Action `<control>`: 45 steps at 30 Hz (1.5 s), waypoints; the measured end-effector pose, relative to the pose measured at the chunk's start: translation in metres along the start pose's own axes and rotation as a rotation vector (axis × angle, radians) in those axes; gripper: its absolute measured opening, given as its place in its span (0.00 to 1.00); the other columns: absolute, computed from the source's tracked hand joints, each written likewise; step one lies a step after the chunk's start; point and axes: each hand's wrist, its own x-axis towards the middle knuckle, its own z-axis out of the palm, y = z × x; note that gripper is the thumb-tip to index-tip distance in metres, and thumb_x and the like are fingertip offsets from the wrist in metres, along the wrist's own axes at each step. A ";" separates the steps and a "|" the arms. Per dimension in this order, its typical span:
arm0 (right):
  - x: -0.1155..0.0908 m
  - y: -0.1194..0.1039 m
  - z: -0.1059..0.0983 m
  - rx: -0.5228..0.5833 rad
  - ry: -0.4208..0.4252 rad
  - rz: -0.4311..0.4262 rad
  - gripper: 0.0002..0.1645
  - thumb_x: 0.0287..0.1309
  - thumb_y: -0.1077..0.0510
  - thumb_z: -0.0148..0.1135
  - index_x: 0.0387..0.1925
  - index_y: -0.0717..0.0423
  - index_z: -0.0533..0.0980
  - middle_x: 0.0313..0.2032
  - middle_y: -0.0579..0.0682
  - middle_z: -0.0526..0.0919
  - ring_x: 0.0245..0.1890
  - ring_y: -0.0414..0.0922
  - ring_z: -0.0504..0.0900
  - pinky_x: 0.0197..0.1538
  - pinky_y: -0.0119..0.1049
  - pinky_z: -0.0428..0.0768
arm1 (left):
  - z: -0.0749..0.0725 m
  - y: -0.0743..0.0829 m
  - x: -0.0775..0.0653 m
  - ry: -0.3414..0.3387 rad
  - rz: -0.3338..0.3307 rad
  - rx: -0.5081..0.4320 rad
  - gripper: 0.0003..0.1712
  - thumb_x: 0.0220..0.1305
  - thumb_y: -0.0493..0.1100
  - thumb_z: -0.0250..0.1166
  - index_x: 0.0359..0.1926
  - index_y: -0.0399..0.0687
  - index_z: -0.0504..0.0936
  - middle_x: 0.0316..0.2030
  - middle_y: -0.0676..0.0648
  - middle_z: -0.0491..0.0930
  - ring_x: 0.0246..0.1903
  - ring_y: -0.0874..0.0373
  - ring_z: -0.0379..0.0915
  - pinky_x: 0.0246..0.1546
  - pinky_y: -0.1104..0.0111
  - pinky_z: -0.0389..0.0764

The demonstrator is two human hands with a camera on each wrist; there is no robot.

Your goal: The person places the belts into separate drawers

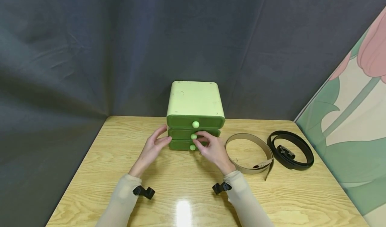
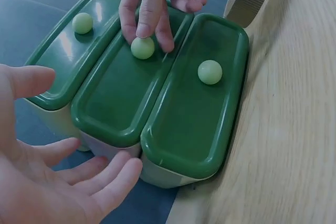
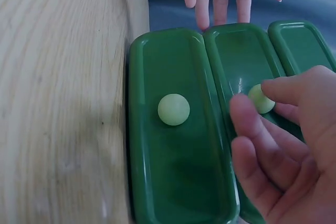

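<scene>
A small cabinet with a pale green top and three dark green drawers stands at the back of the table. Each drawer front has a round light green knob. With thumb and fingers, my right hand pinches the knob of the middle drawer. My left hand is at the cabinet's left side, its fingers spread and holding nothing. In the left wrist view its fingertips are close to the side of the lower drawers. The top drawer and the bottom drawer have free knobs.
To the right of the cabinet lies a coiled tan belt, and beyond it a coiled black belt with a buckle. A dark curtain hangs behind the wooden table. A tulip-patterned cloth borders the right side.
</scene>
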 end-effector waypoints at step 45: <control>-0.003 -0.002 0.009 0.103 0.065 0.032 0.13 0.64 0.62 0.76 0.49 0.56 0.89 0.39 0.58 0.94 0.15 0.36 0.85 0.23 0.31 0.84 | -0.001 -0.005 0.003 -0.032 0.016 -0.001 0.40 0.79 0.46 0.62 0.84 0.46 0.58 0.83 0.40 0.57 0.76 0.37 0.66 0.77 0.43 0.67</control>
